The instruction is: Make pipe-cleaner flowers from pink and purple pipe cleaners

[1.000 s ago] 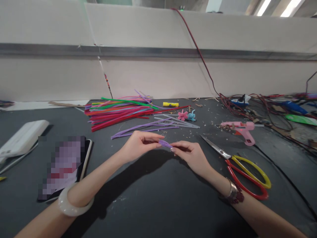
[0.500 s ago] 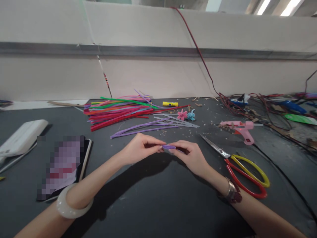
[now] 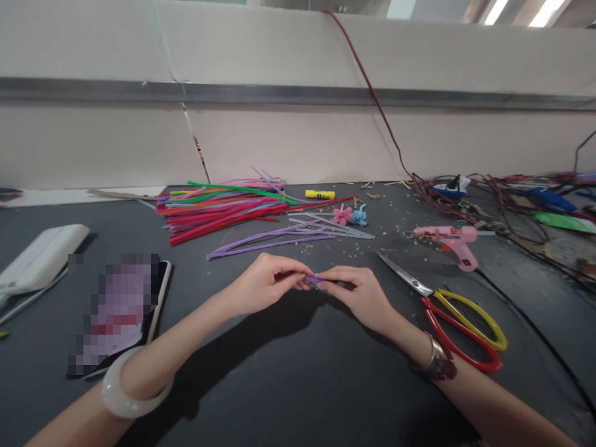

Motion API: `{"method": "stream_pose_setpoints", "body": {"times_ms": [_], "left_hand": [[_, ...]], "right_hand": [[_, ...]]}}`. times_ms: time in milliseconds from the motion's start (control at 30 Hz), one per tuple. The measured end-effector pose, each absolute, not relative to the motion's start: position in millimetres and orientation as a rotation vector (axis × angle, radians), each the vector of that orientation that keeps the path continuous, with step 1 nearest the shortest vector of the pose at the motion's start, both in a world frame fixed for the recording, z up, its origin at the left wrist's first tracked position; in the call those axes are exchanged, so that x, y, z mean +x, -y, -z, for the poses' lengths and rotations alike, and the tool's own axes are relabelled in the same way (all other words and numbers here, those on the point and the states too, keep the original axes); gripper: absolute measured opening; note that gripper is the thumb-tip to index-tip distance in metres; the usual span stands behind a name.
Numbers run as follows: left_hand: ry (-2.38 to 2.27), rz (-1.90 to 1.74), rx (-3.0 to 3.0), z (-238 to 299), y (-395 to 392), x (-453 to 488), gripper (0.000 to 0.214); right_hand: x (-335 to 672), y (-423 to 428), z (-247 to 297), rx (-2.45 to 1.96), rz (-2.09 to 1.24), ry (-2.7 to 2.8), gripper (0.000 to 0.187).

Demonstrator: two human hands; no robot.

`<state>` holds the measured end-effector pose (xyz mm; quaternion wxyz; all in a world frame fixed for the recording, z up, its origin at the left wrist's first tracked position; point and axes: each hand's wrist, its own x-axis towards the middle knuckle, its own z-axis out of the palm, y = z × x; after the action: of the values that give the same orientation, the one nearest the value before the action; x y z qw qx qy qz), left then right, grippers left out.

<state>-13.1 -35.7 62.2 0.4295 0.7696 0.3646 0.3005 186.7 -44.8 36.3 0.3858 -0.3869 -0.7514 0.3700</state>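
Note:
Between my fingertips, above the dark table, is a short purple pipe cleaner piece (image 3: 315, 279), mostly covered by the fingers. My left hand (image 3: 263, 282) pinches its left end with thumb and fingers. At the other end my right hand (image 3: 361, 295) pinches it too, the fingertips of both hands almost meeting. Just beyond them lie long purple pipe cleaners (image 3: 261, 243), folded over at the left. Farther back sit a pink pipe cleaner flower (image 3: 342, 215) and a blue one (image 3: 359, 215), beside translucent glue sticks (image 3: 344, 231).
A bundle of coloured pipe cleaners (image 3: 223, 211) lies near the wall, with a yellow tube (image 3: 320, 195) beside it. Scissors (image 3: 447, 316) and a pink glue gun (image 3: 454, 239) with its cord are on the right. A phone (image 3: 121, 310) and a white power bank (image 3: 46, 254) lie left.
The purple piece shows less between my fingertips, and its loop looks narrower. My left fingers have shifted slightly right over it. The things on the table stay put.

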Motion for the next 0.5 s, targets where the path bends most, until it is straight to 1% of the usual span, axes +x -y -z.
{"method": "stream_pose_setpoints", "body": {"times_ms": [133, 300, 500], "left_hand": [[-0.922, -0.733, 1.911, -61.4, 35.8, -12.9, 0.019], [-0.934, -0.763, 2.02, -63.9, 37.2, -12.5, 0.019], [-0.972, -0.856, 1.932, -58.1, 38.3, -7.7, 0.026]], "right_hand": [[186.4, 44.9, -35.6, -0.971, -0.957, 1.891, 0.016], [186.2, 45.4, -33.5, -0.985, -1.009, 1.848, 0.02], [185.9, 44.8, -32.7, -0.973, -0.971, 1.807, 0.018]]}}
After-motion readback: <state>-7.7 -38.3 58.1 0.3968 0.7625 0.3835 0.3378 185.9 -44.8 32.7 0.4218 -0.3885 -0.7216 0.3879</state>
